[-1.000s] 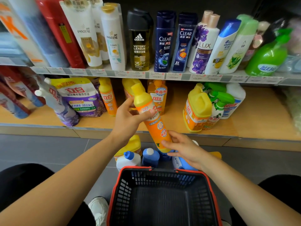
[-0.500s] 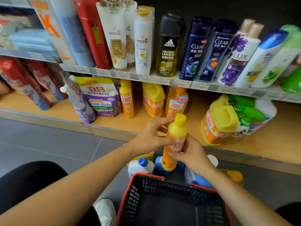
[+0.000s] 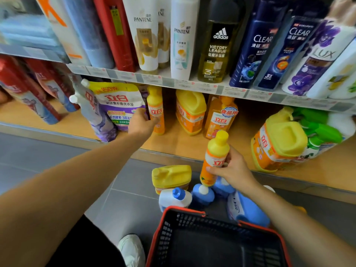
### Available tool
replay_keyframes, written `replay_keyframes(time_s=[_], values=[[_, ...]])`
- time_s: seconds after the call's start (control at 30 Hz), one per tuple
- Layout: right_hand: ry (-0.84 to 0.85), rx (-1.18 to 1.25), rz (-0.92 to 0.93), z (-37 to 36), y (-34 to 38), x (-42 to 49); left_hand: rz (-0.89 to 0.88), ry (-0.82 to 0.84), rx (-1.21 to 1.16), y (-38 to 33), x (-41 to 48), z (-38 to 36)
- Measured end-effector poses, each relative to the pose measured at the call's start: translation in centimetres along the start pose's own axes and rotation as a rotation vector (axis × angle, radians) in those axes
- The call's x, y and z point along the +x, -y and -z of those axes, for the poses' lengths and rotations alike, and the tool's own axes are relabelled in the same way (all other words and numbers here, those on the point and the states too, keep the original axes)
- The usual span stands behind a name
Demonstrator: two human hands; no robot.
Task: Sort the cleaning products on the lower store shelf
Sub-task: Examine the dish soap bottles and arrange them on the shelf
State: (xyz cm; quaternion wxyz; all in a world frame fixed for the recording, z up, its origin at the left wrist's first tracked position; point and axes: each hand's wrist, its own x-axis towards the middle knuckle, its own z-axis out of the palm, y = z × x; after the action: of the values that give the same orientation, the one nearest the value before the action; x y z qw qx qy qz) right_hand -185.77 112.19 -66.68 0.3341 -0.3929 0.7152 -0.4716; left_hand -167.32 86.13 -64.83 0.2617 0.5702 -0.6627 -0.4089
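Right hand [image 3: 232,170] wrapped around orange bottle [image 3: 215,158] above floor; left hand [image 3: 141,123] seemingly closing on matching shelf bottle [image 3: 156,110]. Stand held one upright beside it, labels outward.

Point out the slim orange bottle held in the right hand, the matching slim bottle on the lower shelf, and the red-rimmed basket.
Held orange bottle [image 3: 216,151], head view, yellow shoulder below cap.
Shelf orange bottle [image 3: 156,110], head view, front label.
Basket [image 3: 157,236], head view, left red rim.
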Motion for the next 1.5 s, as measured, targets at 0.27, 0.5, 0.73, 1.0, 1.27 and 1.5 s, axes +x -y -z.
replay_keyframes(time_s=[0.27,0.5,0.73,1.0,1.27,1.5], values=[[-0.014,-0.213,-0.046,-4.2,-3.8,2.4,-0.04,-0.058,0.053,1.6,2.2,-2.2],[0.011,-0.412,-0.137,-5.8,-6.8,2.5,-0.028,-0.065,0.235,1.6,2.6,-3.5],[-0.005,-0.38,-0.143,-4.8,-6.2,2.8,-0.147,-0.045,0.252,1.6,3.0,-3.4],[0.213,-0.351,-0.16,-0.9,-4.4,2.3,-0.514,0.263,0.516,0.2,-1.2,-0.5],[0.242,-0.233,-0.066,2.3,1.3,-1.2,-0.549,0.541,0.256,-5.8,-9.0,1.1],[0.076,0.024,-0.02,0.7,3.1,-6.9,-0.177,0.705,-0.296,-7.2,-16.2,-0.5]])
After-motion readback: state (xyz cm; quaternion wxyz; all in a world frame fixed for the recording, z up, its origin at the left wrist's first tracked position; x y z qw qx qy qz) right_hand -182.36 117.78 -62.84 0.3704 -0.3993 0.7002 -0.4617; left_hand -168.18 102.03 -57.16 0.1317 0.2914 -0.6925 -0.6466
